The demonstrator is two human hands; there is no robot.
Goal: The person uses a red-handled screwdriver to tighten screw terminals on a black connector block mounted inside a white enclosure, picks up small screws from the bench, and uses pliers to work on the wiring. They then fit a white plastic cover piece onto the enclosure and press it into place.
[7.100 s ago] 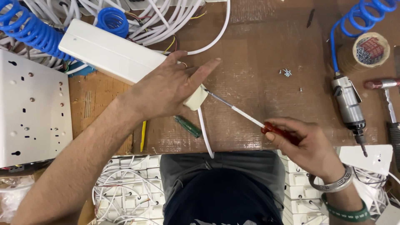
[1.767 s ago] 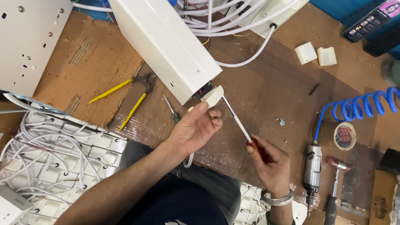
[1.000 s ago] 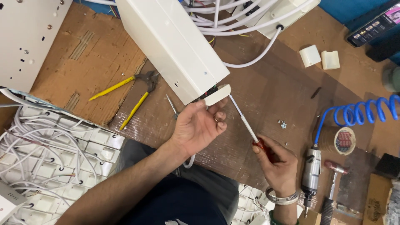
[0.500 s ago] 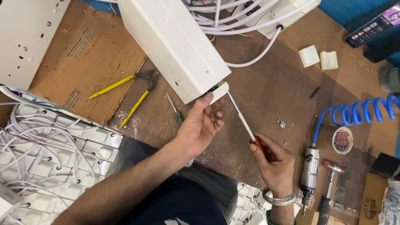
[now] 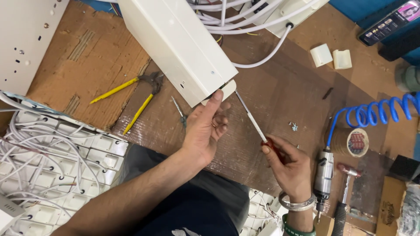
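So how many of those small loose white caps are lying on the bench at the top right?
2: one white cap and a second cap side by side. More could be hidden under the white cables.

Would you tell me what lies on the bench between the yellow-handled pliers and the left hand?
A small green-handled screwdriver lies between the pliers and the left hand, as the head view shows.

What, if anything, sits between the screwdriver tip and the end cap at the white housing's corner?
Nothing visible. The red-handled screwdriver in the right hand runs over bare cardboard up to the white end cap, which the left hand presses to the white housing. The left thumb lies beside the shaft's line, not across it.
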